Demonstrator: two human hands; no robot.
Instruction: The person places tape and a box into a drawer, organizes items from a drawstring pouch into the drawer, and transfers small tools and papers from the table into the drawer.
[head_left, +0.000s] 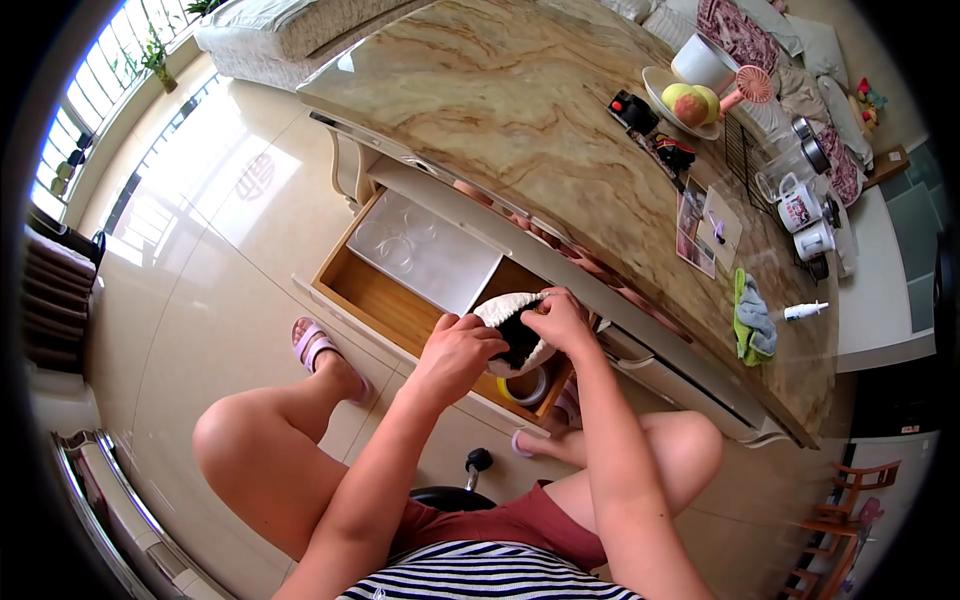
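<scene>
Over an open wooden drawer [385, 308], a small white cloth pouch [507, 306] with a dark inside is held in both hands, its mouth spread apart. My left hand [452, 358] has its fingers closed on the near left edge of the pouch. On the far right side, my right hand [562, 322] is bent over the rim, its fingertips partly hidden at the opening. Below the pouch, rolls of tape [524, 388], one yellow, lie in the drawer. A white tray [455, 262] with several clear rings fills the drawer's far left part.
The marble-patterned tabletop [480, 110] overhangs the drawer. On it are a fruit bowl [662, 85], a pink handheld fan [752, 85], mugs [798, 205], a green-grey cloth [755, 318] and a white bottle [803, 311]. My knees flank the drawer front.
</scene>
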